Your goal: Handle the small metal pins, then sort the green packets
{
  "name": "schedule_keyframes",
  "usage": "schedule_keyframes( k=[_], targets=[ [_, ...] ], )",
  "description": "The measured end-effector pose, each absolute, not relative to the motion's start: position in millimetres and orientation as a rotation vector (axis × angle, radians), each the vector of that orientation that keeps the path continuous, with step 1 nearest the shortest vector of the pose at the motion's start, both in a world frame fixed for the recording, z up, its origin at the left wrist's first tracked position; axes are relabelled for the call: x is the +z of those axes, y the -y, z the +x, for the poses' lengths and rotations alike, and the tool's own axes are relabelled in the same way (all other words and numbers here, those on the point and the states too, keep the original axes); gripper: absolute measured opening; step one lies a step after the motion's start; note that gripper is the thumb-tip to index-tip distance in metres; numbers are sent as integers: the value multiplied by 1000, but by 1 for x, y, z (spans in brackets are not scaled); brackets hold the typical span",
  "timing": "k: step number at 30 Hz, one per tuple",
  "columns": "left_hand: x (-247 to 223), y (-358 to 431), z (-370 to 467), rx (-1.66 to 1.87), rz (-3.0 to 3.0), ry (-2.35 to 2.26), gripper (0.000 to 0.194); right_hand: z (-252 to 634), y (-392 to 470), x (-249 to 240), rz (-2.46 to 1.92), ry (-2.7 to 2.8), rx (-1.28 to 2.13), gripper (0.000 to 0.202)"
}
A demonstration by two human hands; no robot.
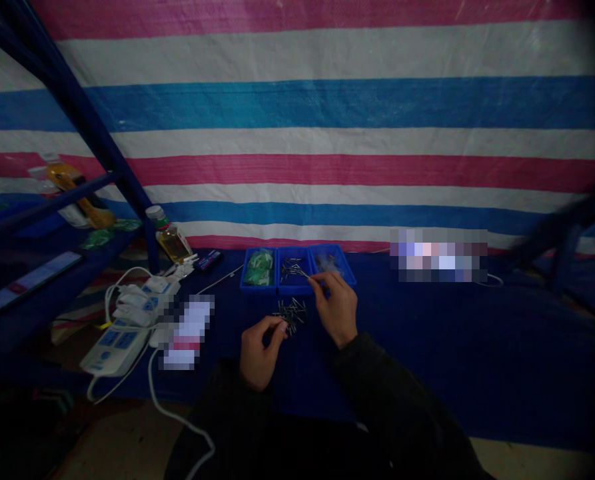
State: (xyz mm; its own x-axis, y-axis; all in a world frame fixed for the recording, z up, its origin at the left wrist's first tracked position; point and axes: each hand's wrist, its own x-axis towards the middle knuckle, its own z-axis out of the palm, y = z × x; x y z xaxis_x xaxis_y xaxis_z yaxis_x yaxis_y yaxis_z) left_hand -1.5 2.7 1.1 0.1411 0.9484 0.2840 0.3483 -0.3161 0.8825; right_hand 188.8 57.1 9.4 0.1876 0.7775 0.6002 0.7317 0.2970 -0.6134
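A loose pile of thin dark metal pins (292,313), perhaps screws, lies on the blue table. At its near left edge my left hand (260,350) is closed, thumb and finger pinched together; what they hold is too small to make out. My right hand (338,308) reaches over the front of the middle blue tray (295,291), its fingertips pinching what looks like one thin metal pin. More such pins lie inside that tray. Green packets (260,269) fill the left tray, and clear plastic bags (328,261) lie in the right one, partly behind my right hand.
A power strip (108,353) with white chargers and cables stands at left, beside a blurred-out phone (188,333). Behind are a bottle (170,237) and a small dark box (208,260). Blue metal frame bars (84,127) rise at left. Another blurred-out object (440,257) sits back right.
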Motion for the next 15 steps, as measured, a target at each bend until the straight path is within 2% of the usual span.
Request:
schedule_keyframes(
  k=[6,15],
  targets=[
    [2,-2,-3,1185,1726,-1276,19,190,-57,3,-1576,1659,67,24],
    [0,-2,-1,1202,1697,-1271,19,188,-6,-31,-1591,1823,272,10]
  ],
)
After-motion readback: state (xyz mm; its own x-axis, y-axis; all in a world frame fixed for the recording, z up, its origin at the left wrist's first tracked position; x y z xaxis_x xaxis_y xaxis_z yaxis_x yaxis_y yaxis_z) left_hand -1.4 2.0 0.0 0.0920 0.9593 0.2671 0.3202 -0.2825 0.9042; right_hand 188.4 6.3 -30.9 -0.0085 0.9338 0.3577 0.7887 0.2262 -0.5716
